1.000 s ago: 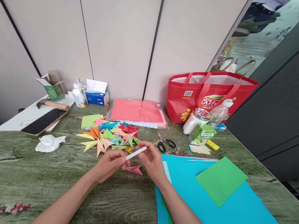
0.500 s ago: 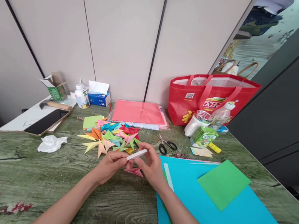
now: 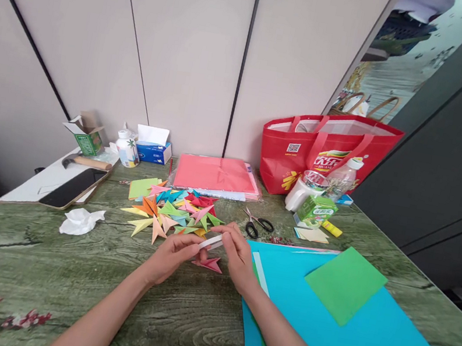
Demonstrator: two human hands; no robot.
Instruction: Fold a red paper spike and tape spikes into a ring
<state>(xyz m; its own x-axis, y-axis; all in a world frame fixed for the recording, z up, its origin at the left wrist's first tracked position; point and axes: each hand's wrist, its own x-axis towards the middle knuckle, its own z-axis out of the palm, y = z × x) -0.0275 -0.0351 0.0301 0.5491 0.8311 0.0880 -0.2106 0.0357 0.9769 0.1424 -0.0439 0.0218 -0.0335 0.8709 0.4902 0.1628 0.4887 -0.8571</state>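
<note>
From my remote seat, left hand [image 3: 172,256] pinches white strip [image 3: 212,243], fingers closed on one end; right hand [image 3: 239,262], fingers closed at the other — strip above worktop [image 3: 59,268], near pink folded piece [image 3: 213,264]. I'd press evenly — no twisting.

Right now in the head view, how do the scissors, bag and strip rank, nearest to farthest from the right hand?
1. Strip: in the right hand.
2. Scissors: just beyond that hand, slightly right.
3. Bag: at the back, right.
</note>
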